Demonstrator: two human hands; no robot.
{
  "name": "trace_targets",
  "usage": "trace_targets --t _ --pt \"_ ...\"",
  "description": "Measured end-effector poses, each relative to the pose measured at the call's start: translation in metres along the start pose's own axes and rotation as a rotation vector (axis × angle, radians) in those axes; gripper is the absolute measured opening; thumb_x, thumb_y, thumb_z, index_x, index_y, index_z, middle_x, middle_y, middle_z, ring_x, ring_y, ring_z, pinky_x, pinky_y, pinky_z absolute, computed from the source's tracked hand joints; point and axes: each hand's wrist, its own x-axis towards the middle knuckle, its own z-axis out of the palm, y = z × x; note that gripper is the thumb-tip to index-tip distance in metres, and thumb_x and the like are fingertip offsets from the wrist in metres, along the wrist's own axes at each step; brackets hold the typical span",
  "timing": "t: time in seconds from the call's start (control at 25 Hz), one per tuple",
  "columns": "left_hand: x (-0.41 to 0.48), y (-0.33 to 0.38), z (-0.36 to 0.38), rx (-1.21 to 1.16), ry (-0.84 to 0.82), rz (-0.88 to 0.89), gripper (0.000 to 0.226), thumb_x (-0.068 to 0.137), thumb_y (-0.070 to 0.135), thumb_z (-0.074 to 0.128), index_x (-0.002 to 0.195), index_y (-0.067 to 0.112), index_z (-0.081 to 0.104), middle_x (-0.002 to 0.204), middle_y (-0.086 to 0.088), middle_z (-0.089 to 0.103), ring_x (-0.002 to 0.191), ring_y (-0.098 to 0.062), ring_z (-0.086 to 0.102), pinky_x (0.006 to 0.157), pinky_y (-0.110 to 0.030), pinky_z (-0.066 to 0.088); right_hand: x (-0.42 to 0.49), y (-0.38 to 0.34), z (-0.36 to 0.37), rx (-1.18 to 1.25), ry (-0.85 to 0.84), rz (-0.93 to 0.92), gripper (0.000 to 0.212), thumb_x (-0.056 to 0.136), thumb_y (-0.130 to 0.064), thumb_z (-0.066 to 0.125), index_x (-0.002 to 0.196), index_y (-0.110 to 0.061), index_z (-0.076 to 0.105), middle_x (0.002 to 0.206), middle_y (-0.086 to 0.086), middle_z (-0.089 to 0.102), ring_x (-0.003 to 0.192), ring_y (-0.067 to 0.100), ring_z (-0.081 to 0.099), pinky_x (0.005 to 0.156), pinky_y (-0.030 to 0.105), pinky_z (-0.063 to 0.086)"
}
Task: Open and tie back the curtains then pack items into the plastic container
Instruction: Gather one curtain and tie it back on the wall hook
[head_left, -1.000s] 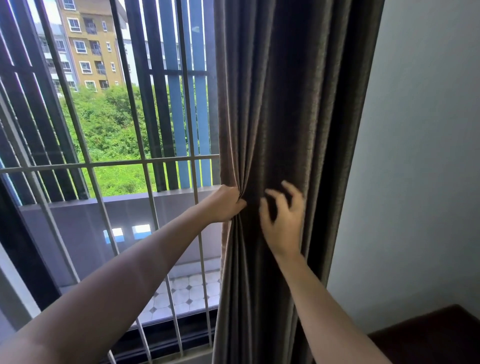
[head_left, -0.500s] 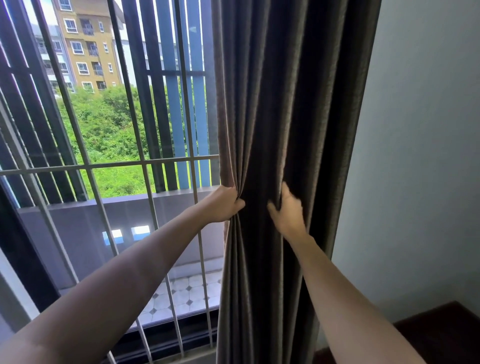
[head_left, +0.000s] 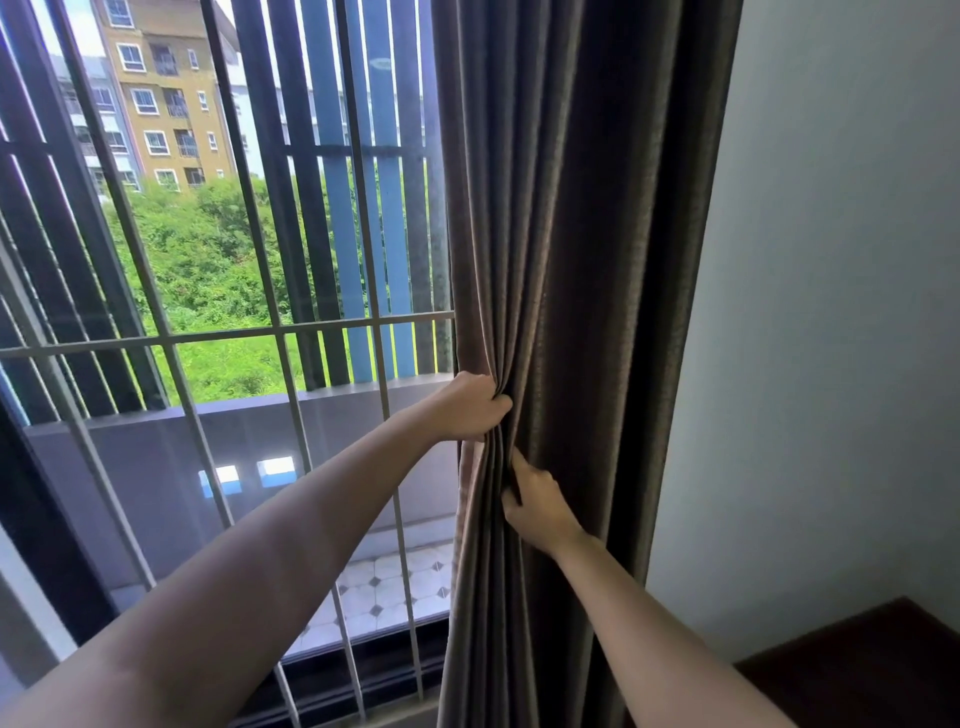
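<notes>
A dark grey-brown curtain (head_left: 582, 234) hangs bunched in long folds at the right side of the window. My left hand (head_left: 470, 408) grips the curtain's left edge at about mid height, fingers curled round the gathered folds. Just below it my right hand (head_left: 535, 504) is against the folds, with its fingers tucked into the fabric and partly hidden. No plastic container is in view.
A window (head_left: 218, 249) with a white metal grille (head_left: 228, 335) fills the left, with a balcony, trees and buildings beyond. A pale wall (head_left: 841, 312) stands to the right of the curtain. A dark wooden surface (head_left: 862, 670) shows at the bottom right corner.
My right hand has moved down and left across the curtain, from beside my left hand to just under it, and its fingers have gone into the folds. My left hand has kept its grip.
</notes>
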Motion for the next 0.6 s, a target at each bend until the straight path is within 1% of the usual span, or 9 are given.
trace_targets --t 0.08,0.16,0.24,0.36,0.4,0.44,0.48,0.56,0.6 --pt "0.0 0.003 0.0 -0.005 -0.015 0.003 0.033 0.096 0.024 0.038 0.077 0.001 0.054 0.073 -0.01 0.055 0.073 -0.025 0.06 0.074 -0.037 0.054 0.0 -0.002 0.0 0.005 0.003 0.003 0.065 0.088 -0.003 0.046 0.146 -0.021 0.025 0.118 0.012 0.064 0.109 0.03 0.06 0.095 0.029 0.044" --pt "0.001 0.003 0.002 0.031 -0.015 0.021 0.039 0.094 0.034 0.042 0.069 0.006 0.051 0.066 -0.005 0.05 0.065 -0.021 0.053 0.064 -0.032 0.046 0.001 -0.005 0.002 0.007 0.006 -0.003 0.063 0.088 -0.003 0.046 0.145 -0.021 0.027 0.118 0.012 0.064 0.11 0.03 0.06 0.095 0.03 0.043" --pt "0.002 0.003 0.002 0.129 0.013 0.052 0.048 0.092 0.044 0.047 0.067 0.004 0.052 0.061 -0.004 0.048 0.055 -0.017 0.048 0.058 -0.029 0.043 0.002 -0.008 0.003 0.013 -0.039 -0.001 0.062 0.086 -0.005 0.046 0.144 -0.021 0.029 0.122 0.012 0.062 0.114 0.029 0.057 0.099 0.033 0.043" --pt "0.002 -0.001 0.0 0.178 0.039 0.058 0.042 0.095 0.028 0.045 0.06 0.005 0.045 0.058 -0.004 0.045 0.05 -0.015 0.042 0.051 -0.025 0.036 0.0 -0.009 -0.006 0.102 -0.119 -0.023 0.059 0.079 -0.015 0.047 0.137 -0.022 0.041 0.121 0.008 0.061 0.113 0.022 0.056 0.099 0.031 0.042" --pt "0.002 -0.002 -0.002 0.194 0.047 0.056 0.041 0.095 0.022 0.044 0.057 0.006 0.041 0.058 -0.005 0.044 0.051 -0.016 0.041 0.05 -0.025 0.035 0.001 -0.01 -0.011 0.106 -0.06 -0.075 0.055 0.078 -0.02 0.046 0.133 -0.02 0.047 0.122 0.007 0.061 0.114 0.021 0.056 0.1 0.028 0.04" --pt "0.001 -0.004 -0.003 0.208 0.051 0.05 0.041 0.095 0.02 0.043 0.055 0.007 0.039 0.058 -0.005 0.044 0.052 -0.017 0.04 0.05 -0.026 0.034 0.004 -0.011 -0.019 0.07 0.091 -0.129 0.052 0.078 -0.025 0.046 0.129 -0.017 0.052 0.127 0.007 0.059 0.118 0.021 0.053 0.103 0.025 0.036" --pt "0.001 -0.006 -0.003 0.21 0.052 0.051 0.041 0.094 0.018 0.042 0.055 0.007 0.038 0.058 -0.005 0.043 0.053 -0.018 0.04 0.05 -0.026 0.033 0.009 -0.012 -0.029 0.001 0.328 -0.164 0.047 0.081 -0.028 0.047 0.125 -0.015 0.056 0.132 0.008 0.055 0.123 0.022 0.049 0.106 0.023 0.031" --pt "0.0 -0.012 -0.003 0.185 0.047 0.062 0.041 0.095 0.017 0.042 0.055 0.008 0.037 0.058 -0.006 0.043 0.052 -0.017 0.038 0.049 -0.026 0.031 0.022 -0.021 -0.06 -0.08 0.816 -0.133 0.038 0.086 -0.025 0.056 0.122 -0.013 0.056 0.14 0.013 0.044 0.13 0.024 0.039 0.109 0.027 0.028" --pt "0.0 -0.014 -0.003 0.177 0.043 0.065 0.04 0.095 0.017 0.041 0.056 0.008 0.037 0.059 -0.006 0.043 0.051 -0.017 0.038 0.049 -0.026 0.03 0.028 -0.027 -0.078 -0.063 0.921 -0.084 0.043 0.086 -0.023 0.06 0.127 -0.013 0.051 0.144 0.016 0.037 0.133 0.026 0.035 0.11 0.032 0.029"
